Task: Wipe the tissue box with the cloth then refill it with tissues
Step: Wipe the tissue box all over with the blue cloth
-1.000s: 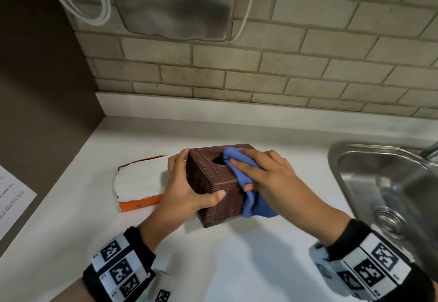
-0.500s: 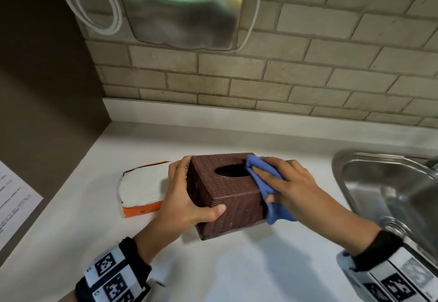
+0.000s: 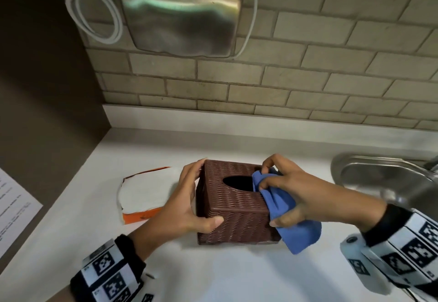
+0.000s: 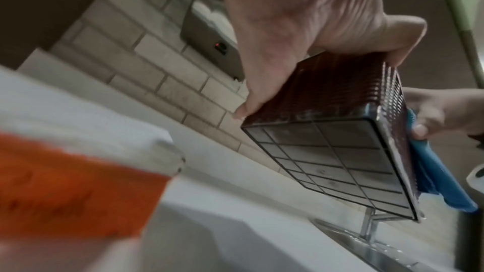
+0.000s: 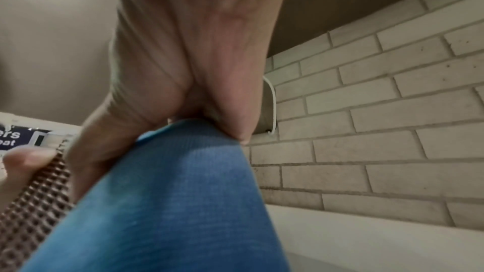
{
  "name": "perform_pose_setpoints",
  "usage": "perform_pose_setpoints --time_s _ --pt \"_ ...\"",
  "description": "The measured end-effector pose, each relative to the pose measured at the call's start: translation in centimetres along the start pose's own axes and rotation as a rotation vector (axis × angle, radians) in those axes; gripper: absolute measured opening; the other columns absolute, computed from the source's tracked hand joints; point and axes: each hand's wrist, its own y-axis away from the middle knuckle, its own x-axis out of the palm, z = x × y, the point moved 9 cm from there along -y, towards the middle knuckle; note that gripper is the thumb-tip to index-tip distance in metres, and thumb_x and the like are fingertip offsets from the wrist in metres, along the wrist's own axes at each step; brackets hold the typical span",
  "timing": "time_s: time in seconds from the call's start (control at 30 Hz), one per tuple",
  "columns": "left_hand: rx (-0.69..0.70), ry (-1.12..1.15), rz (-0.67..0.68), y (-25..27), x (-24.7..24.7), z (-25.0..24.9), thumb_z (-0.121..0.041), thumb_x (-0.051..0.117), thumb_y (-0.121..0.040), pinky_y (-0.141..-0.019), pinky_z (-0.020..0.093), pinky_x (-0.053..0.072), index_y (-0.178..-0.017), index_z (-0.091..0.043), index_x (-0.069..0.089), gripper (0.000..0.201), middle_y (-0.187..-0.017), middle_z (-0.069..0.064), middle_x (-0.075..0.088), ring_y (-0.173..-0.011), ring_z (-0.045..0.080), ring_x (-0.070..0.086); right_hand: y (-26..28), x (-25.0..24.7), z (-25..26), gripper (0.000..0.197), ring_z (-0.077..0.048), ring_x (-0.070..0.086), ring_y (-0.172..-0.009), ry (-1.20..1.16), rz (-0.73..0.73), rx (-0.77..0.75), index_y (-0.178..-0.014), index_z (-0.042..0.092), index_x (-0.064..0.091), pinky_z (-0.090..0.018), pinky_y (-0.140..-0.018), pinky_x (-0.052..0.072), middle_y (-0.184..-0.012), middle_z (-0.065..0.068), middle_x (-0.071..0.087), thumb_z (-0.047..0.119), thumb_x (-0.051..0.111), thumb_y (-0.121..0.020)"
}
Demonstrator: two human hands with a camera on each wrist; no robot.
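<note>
A brown woven tissue box (image 3: 233, 203) with an oval top hole is held tilted above the white counter (image 3: 213, 273); the left wrist view shows its gridded underside (image 4: 337, 164) lifted off the surface. My left hand (image 3: 189, 202) grips its left side, thumb on the front face. My right hand (image 3: 284, 195) holds a blue cloth (image 3: 294, 221) bunched against the box's right top edge and right side. The cloth (image 5: 162, 204) fills the right wrist view. A pack of white tissues in an orange wrapper (image 3: 144, 192) lies to the left of the box.
A steel sink (image 3: 388, 178) sits at the right edge of the counter. A metal wall unit (image 3: 182, 15) with a looped white cord (image 3: 94, 15) hangs on the brick wall. A printed sheet (image 3: 14, 211) is at the far left.
The cloth has slid from the box's top near the hole over to its right edge and side. The box has turned a little, showing more of its top. The left hand's grip is unchanged.
</note>
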Motion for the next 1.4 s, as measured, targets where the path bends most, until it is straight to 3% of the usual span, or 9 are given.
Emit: perform_pose_setpoints --time_s 0.1,0.3,0.47,0.67,0.8,0.93,1.07,1.17,1.4 --pt "0.060 -0.339 0.016 0.0 0.0 -1.8 -0.048 0.077 -0.061 -0.119 0.035 0.021 -0.143 -0.048 0.007 0.108 -0.149 -0.023 0.008 -0.142 -0.005 0.010 -0.2 0.1 -0.4 0.057 -0.007 0.033 -0.113 0.034 -0.046 0.022 -0.115 0.025 0.057 -0.020 -0.099 0.037 -0.113 0.009 0.028 0.053 0.074 -0.068" --pt "0.248 -0.788 0.134 -0.6 1.4 -4.7 -0.063 0.051 -0.082 -0.116 0.054 -0.013 -0.112 -0.032 0.057 0.043 -0.152 -0.013 0.020 -0.145 0.007 -0.018 -0.7 0.0 0.3 0.055 -0.007 0.033 -0.112 0.017 -0.002 0.024 -0.116 0.025 0.057 -0.013 -0.096 0.035 -0.113 0.008 0.029 0.049 0.075 -0.070" --pt "0.205 -0.445 0.083 -1.9 0.6 -4.2 -0.045 0.032 -0.093 -0.120 0.046 0.003 -0.089 -0.010 0.058 0.044 -0.128 -0.013 0.045 -0.144 0.004 0.012 -1.0 -1.7 -0.4 0.050 0.001 0.036 -0.110 -0.047 -0.083 0.047 -0.117 0.032 0.060 0.004 -0.087 0.025 -0.118 0.007 0.032 0.043 0.078 -0.071" --pt "-0.091 -0.009 -0.055 -3.8 -1.6 -1.2 -0.063 0.037 -0.078 -0.103 0.036 0.033 -0.090 -0.039 0.062 0.037 -0.106 -0.012 0.054 -0.111 0.012 0.049 2.0 -5.0 1.5 0.042 -0.011 0.042 -0.117 -0.144 -0.761 0.024 -0.125 0.021 0.062 -0.015 -0.100 0.031 -0.124 -0.004 0.043 0.038 0.055 -0.086" --pt "-0.003 -0.116 0.066 -3.6 -0.7 -2.4 -0.068 0.071 -0.056 -0.110 0.023 0.029 -0.099 -0.032 0.061 0.057 -0.130 -0.003 0.036 -0.132 0.007 0.035 0.9 0.4 4.9 0.050 -0.022 0.034 -0.121 0.043 -0.690 0.053 -0.140 0.030 0.043 -0.018 -0.105 0.019 -0.142 -0.005 0.032 0.042 0.042 -0.092" --pt "-0.075 -0.169 0.028 -3.2 -1.3 -1.7 -0.048 0.079 -0.047 -0.111 0.021 0.028 -0.099 -0.035 0.061 0.057 -0.139 -0.008 0.022 -0.143 -0.001 0.011 0.6 1.9 4.6 0.052 -0.027 0.034 -0.119 0.166 -0.714 0.078 -0.141 0.036 0.037 -0.034 -0.099 0.033 -0.147 -0.005 0.027 0.034 0.044 -0.090" --pt "-0.141 0.088 0.006 -3.5 -0.9 -1.3 -0.039 0.084 -0.048 -0.094 0.027 0.046 -0.090 -0.032 0.064 0.047 -0.120 0.002 0.052 -0.113 0.009 0.053 0.8 0.4 1.3 0.063 -0.026 0.031 -0.129 -0.038 -0.855 0.152 -0.143 0.045 0.027 -0.041 -0.104 0.039 -0.151 0.002 0.020 0.021 0.054 -0.092" --pt "-0.152 0.235 -0.022 -4.4 -0.6 -1.3 -0.034 0.081 -0.055 -0.078 0.027 0.048 -0.089 -0.019 0.064 0.041 -0.084 -0.003 0.066 -0.081 0.010 0.061 0.2 1.1 2.8 0.050 -0.026 0.031 -0.133 0.025 -0.822 0.171 -0.146 0.040 0.022 -0.037 -0.109 0.027 -0.154 0.002 0.020 0.044 0.031 -0.098" --pt "-0.185 0.312 -0.010 -4.1 -0.9 -0.1 -0.024 0.078 -0.066 -0.069 0.018 0.052 -0.097 -0.015 0.065 0.035 -0.082 -0.008 0.070 -0.079 0.006 0.065 -0.7 2.5 1.0 0.050 -0.022 0.007 -0.148 0.069 -0.690 0.166 -0.150 0.028 0.020 -0.039 -0.118 0.015 -0.160 0.004 0.007 0.040 0.021 -0.101"
